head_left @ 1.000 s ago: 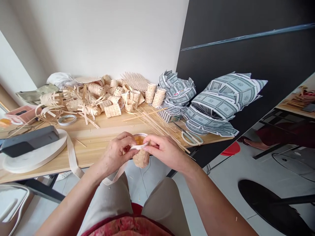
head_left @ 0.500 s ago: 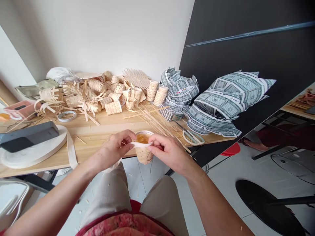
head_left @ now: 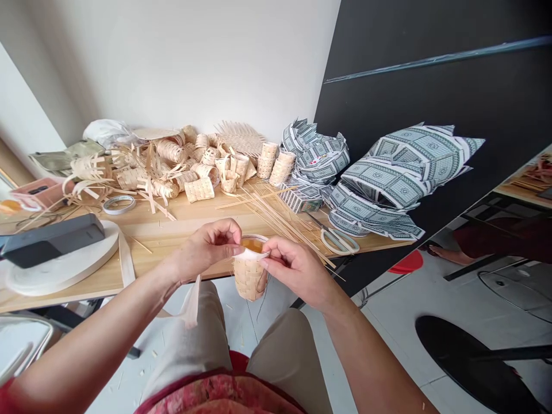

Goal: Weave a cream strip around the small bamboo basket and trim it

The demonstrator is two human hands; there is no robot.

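Note:
A small woven basket (head_left: 250,279) hangs upright between my hands at the table's front edge, amber-coloured inside. Across the near side of its rim lies a white fabric ribbon (head_left: 247,253). My left hand (head_left: 211,247) pinches this ribbon at the left of the rim, thumb against fingers. At the right side, my right hand (head_left: 291,261) pinches the ribbon's other end together with the rim. A thin dark thread dangles beside the basket. The ribbon's loose length droops under my left forearm towards the large white roll on the table.
Many woven baskets and strips (head_left: 168,161) pile along the wall. Scissors (head_left: 338,238) lie at the table's right, near folded patterned paper pieces (head_left: 383,178). A dark phone-like device (head_left: 54,238) rests on the white ribbon roll (head_left: 64,279). A tape ring (head_left: 119,204) lies behind it.
The ribbon has come down against the basket's near rim, where it was stretched above it. The basket now shows lower and more fully. A ribbon length hangs visibly below my left wrist.

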